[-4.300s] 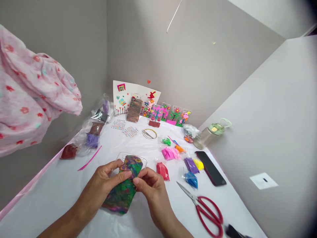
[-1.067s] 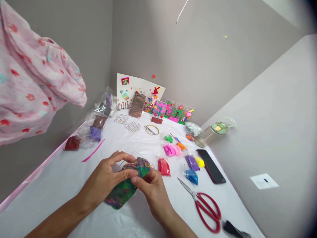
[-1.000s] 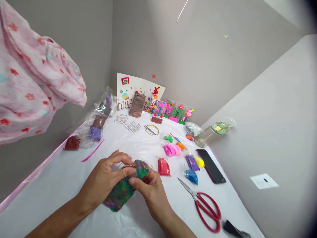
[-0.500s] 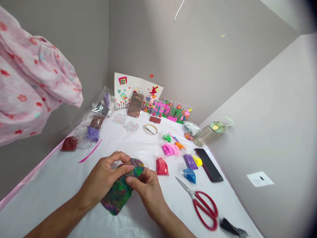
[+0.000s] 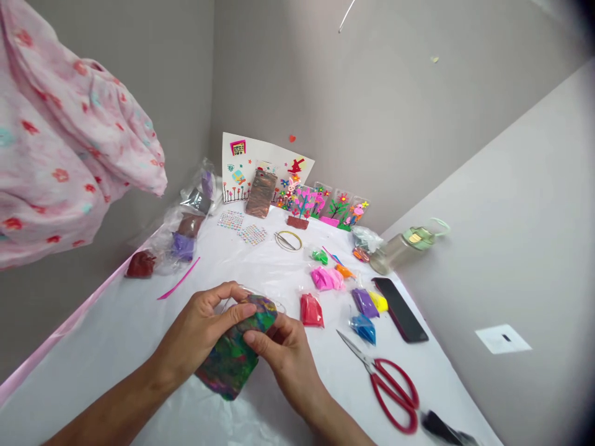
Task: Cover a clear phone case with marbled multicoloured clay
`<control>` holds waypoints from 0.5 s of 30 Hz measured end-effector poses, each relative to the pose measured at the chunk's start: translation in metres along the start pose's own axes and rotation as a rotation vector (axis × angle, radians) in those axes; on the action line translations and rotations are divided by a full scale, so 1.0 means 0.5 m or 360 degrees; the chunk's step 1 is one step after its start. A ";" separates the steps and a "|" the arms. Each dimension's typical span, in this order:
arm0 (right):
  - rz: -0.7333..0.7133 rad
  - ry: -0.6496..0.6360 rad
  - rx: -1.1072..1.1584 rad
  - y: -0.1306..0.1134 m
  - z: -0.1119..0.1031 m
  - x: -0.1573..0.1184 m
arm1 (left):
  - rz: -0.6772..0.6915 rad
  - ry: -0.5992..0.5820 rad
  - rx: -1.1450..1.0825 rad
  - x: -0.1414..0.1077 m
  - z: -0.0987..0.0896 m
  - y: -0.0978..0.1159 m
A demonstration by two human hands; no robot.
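A flat piece covered in marbled green, blue and purple clay [image 5: 230, 365] is held tilted above the white table [image 5: 116, 371]. My left hand [image 5: 204, 325] grips its upper left edge, thumb on the front face and fingers behind. On the right edge, my right hand [image 5: 283, 353] pinches the piece between its thumb and curled fingers. Part of a clear rim shows behind its top. Beyond my right hand lies a red clay packet [image 5: 311, 310], with pink clay [image 5: 327, 278] farther back.
Red-handled scissors [image 5: 395, 393] and a black phone [image 5: 402, 311] lie at the right, a bottle [image 5: 395, 253] behind them. Clay bags [image 5: 183, 246] line the left edge. Decorated cards [image 5: 344, 207] stand against the wall. Pink floral cloth [image 5: 69, 155] hangs at the left.
The whole view has shifted slightly, so things appear a little farther right. Both hands keep their hold, and the clay-covered piece is turned slightly.
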State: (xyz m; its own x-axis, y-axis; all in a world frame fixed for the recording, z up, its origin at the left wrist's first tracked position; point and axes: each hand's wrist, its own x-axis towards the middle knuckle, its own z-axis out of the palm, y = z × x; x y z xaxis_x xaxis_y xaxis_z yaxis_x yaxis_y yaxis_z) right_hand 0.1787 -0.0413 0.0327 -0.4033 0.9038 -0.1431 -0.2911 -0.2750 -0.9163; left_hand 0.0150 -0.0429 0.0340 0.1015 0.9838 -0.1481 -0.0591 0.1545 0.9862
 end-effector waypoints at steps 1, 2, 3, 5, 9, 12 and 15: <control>0.0010 -0.0002 0.0006 0.000 -0.001 0.000 | -0.0003 -0.0019 -0.0040 0.001 -0.002 -0.002; 0.0020 -0.0009 0.0008 0.001 -0.002 0.001 | -0.0011 -0.0046 -0.0086 0.002 -0.005 -0.003; 0.0030 -0.0021 0.0003 0.000 -0.003 0.001 | -0.0022 -0.0075 -0.0130 0.004 -0.007 -0.004; 0.0038 -0.0035 -0.0026 -0.002 -0.006 0.002 | -0.0044 -0.0120 -0.0214 0.009 -0.009 -0.005; -0.0043 -0.0021 -0.0070 -0.014 -0.013 0.004 | -0.0021 -0.0093 -0.0369 0.014 -0.005 -0.004; -0.0156 0.0051 -0.0090 -0.022 -0.024 0.006 | 0.0022 -0.0098 -0.0381 0.011 0.000 -0.003; -0.0184 0.0148 -0.0094 -0.025 -0.035 0.006 | -0.0045 -0.0201 -0.0383 0.007 0.005 0.002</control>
State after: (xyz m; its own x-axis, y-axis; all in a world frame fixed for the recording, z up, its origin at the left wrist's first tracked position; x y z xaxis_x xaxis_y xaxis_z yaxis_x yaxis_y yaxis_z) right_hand 0.1963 -0.0294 0.0371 -0.2872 0.9555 -0.0672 -0.2783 -0.1503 -0.9487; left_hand 0.0177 -0.0398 0.0346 0.2288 0.9618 -0.1500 -0.2871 0.2139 0.9337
